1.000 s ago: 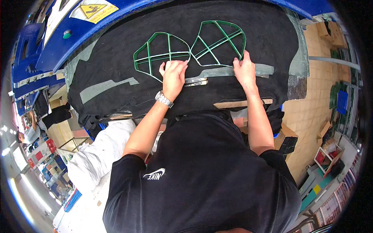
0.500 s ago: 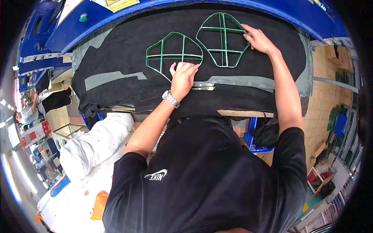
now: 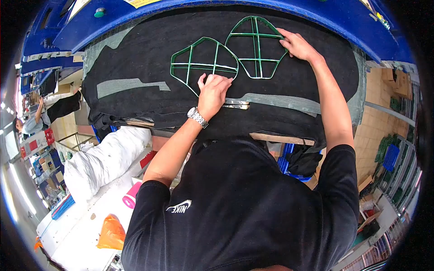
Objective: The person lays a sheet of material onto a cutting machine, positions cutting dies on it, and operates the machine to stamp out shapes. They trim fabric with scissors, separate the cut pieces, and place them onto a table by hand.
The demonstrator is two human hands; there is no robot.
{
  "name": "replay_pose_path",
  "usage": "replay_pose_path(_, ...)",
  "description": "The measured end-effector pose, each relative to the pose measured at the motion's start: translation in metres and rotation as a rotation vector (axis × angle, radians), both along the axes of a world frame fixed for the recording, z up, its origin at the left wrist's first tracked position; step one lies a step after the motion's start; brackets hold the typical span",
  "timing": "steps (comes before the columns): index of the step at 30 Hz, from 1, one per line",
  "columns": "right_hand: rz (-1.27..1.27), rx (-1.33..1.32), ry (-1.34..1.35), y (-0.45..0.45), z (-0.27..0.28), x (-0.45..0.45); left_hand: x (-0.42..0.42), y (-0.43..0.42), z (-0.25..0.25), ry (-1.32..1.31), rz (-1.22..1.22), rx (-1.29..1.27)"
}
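Two green cutting frames with crossbars lie on black material [image 3: 144,49]. My left hand [image 3: 214,92], with a watch at its wrist, has its fingers closed on the lower edge of the left frame [image 3: 190,63]. At the upper right side of the right frame [image 3: 257,47], my right hand [image 3: 296,45] grips the rim between thumb and fingers. The two frames touch or nearly touch where their sides meet.
Blue machine parts [image 3: 203,7] arch over the far edge. Grey-green strips [image 3: 280,102] show through gaps in the material. At the lower left are a white cloth bundle [image 3: 106,158] and an orange bag [image 3: 111,232]. A person [image 3: 34,122] is at the far left.
The right frame has turned more upright, and my right hand has moved from its lower corner up to its right side. Since half a second ago the two frames have come closer together.
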State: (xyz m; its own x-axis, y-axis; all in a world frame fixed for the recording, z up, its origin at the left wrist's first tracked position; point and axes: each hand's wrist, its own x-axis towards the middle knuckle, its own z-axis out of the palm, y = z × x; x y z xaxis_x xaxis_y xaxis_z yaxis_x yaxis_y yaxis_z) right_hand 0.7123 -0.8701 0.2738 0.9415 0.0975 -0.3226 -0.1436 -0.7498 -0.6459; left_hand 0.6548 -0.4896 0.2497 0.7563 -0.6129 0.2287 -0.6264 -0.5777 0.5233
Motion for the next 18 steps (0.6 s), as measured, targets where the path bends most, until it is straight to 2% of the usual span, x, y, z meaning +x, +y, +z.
replay_pose_path(3, -0.049, 0.014, -0.031, 0.003, -0.004, -0.005, 0.000, 0.001, -0.001, -0.003, -0.002, 0.013)
replay_pose_path(6, -0.008, -0.105, -0.191, 0.005, -0.003, -0.009, 0.000, 0.001, -0.002, -0.007, -0.006, 0.006)
replay_pose_path(9, -0.066, -0.125, -0.070, 0.008, 0.002, -0.010, 0.000, 0.001, -0.001, -0.013, -0.004, 0.006)
replay_pose_path(11, -0.016, -0.076, -0.250, -0.004, -0.024, -0.010, 0.000, 0.001, 0.000, -0.018, -0.017, 0.001)
replay_pose_path(13, -0.015, -0.068, -0.239, -0.005, -0.023, -0.012, 0.001, 0.000, -0.003, -0.036, -0.010, -0.016)
replay_pose_path(15, -0.102, -0.084, -0.273, -0.005, -0.017, -0.035, 0.002, 0.001, -0.006, -0.046, -0.014, -0.004)
replay_pose_path(18, -0.371, 0.100, -0.215, -0.010, -0.017, -0.086, 0.001, 0.000, -0.005, -0.065, -0.014, 0.002)
